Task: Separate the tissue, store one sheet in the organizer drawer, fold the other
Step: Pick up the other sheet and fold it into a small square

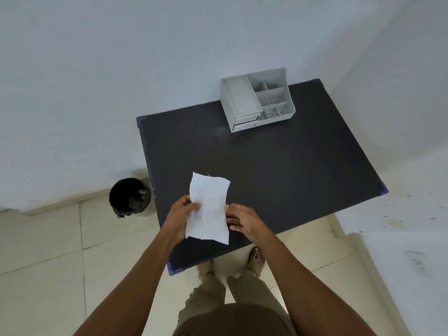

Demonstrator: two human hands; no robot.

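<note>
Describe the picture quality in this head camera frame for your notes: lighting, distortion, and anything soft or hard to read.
Head view: the light is soft and even, with no harsh glare on the dark table; the wide-angle lens bows the wall and floor lines toward the frame edges; the tissue and both hands, left hand and right hand, read clearly; the organizer is slightly soft; the bin interior is too dark to read.

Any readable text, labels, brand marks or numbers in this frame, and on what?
None can be read.
Tissue: plain white, no print.
Organizer: plain grey, no label visible.
Table: bare dark surface.
Bin: no marking visible.
Wall socket: no legible text.
</note>
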